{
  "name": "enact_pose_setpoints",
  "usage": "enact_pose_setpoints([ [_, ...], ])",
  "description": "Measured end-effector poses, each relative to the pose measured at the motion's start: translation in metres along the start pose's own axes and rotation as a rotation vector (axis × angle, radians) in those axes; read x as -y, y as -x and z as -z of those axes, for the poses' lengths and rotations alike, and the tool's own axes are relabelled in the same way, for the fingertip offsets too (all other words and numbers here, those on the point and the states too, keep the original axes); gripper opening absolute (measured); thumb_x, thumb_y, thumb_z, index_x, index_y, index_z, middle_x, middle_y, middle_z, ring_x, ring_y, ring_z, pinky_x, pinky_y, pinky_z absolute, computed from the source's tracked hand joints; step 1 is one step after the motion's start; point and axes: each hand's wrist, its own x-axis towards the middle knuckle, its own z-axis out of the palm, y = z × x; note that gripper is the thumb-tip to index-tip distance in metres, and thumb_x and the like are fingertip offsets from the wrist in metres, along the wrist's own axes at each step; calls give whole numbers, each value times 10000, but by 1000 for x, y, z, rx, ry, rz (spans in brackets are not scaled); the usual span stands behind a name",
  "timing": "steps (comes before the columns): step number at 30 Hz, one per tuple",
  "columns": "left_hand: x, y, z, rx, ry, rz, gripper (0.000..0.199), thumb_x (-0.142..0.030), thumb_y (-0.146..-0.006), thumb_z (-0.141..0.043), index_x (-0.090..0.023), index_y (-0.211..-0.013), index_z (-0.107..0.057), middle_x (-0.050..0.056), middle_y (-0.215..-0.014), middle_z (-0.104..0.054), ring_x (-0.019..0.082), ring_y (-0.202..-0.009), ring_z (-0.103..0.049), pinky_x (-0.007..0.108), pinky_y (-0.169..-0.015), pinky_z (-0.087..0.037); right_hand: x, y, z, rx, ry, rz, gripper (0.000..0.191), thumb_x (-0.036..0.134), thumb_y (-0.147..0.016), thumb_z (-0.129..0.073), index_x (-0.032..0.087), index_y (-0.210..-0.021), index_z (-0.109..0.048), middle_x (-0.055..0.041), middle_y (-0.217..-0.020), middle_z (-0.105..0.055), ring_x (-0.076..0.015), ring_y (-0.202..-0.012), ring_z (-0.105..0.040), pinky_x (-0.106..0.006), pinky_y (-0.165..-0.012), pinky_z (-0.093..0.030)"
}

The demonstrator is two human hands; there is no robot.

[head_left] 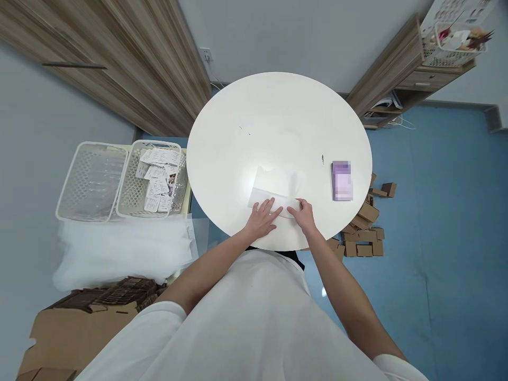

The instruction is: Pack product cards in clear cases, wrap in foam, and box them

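Observation:
A thin, whitish translucent sheet (pixel 273 182) lies near the front edge of the round white table (pixel 278 116), with a folded strip along its near side. My left hand (pixel 262 218) rests on that strip with its fingers spread. At the strip's right end, my right hand (pixel 302 213) has its thumb and forefinger close together on the edge of the sheet. Farther right on the table lies a purple rectangular item (pixel 342 181), its surface blurred.
Left of the table stand a basket (pixel 153 214) of printed cards and another basket (pixel 85 211) with clear plastic. Below them are white translucent sheets (pixel 127 251) and flat cardboard (pixel 87 333). Small brown boxes (pixel 367 211) lie on the floor at right.

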Motion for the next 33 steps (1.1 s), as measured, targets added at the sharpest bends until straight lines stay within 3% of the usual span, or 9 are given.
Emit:
enact_pose_setpoints([
  [3,0,1,-2,-7,9,1,738,-366,-720,-609,-290,-1356,-243,127,-1466,-109,324,-1318,-157,532,-997,-158,6,8,-5,-62,-206,-119,667,447,-656,-587,230,-1239,-344,-117,-1248,-415,-214,-1040,-508,-317,-782,-478],
  [6,0,2,-3,-8,25,-1,754,-361,-716,-616,-295,-1361,-232,120,-1469,-94,325,-1321,-150,535,-997,-160,7,9,-7,-56,-340,-251,792,434,-644,-614,202,-1297,-233,-120,-1133,-492,-204,-909,-565,-314,-707,-498],
  [9,0,1,-4,6,44,5,762,-357,-705,-624,-310,-1359,-235,100,-1472,-96,328,-1320,-153,537,-1004,-147,10,4,-7,-19,-384,-297,643,426,-679,-570,181,-1222,-328,-57,-902,-565,-164,-703,-583,-298,-608,-500],
  [13,1,-1,-3,31,66,23,745,-383,-704,-613,-305,-1353,-256,91,-1470,-117,333,-1319,-149,542,-1011,-128,25,-5,-12,73,-433,-198,318,368,-703,-547,190,-959,-487,11,-674,-551,-130,-568,-555,-282,-565,-496],
  [20,4,9,5,-24,100,-17,777,-411,-772,-494,-179,-1398,-96,142,-1462,-117,293,-1327,-148,501,-1017,-148,40,-14,-23,123,-455,-180,252,249,-759,-461,187,-1003,-479,-38,-818,-600,-152,-747,-626,-304,-695,-530],
  [23,3,11,4,-15,66,-52,737,-371,-756,-524,-240,-1386,-165,103,-1461,-158,301,-1332,-125,519,-1023,-120,39,-14,-19,163,-350,-142,317,227,-775,-422,171,-1084,-462,-49,-848,-599,-159,-795,-620,-316,-735,-519],
  [26,3,11,1,22,49,-23,707,-314,-741,-547,-274,-1369,-225,78,-1452,-201,308,-1330,-130,525,-1027,-115,36,-11,-12,149,-29,3,346,251,-780,-428,182,-1112,-496,-80,-985,-571,-197,-912,-578,-375,-808,-481],
  [30,5,12,0,19,62,0,720,-294,-734,-556,-288,-1369,-218,70,-1458,-185,307,-1330,-130,521,-1026,-123,30,0,-15,50,377,302,447,261,-773,-487,210,-1216,-458,-131,-1326,-343,-310,-1163,-377,-469,-872,-410],
  [33,8,17,1,19,100,17,667,-303,-749,-542,-259,-1353,-264,84,-1457,-184,303,-1331,-126,509,-1020,-152,28,10,-28,54,504,383,501,218,-823,-396,246,-1317,-323,-108,-1432,-200,-328,-1163,-356,-476,-803,-434],
])
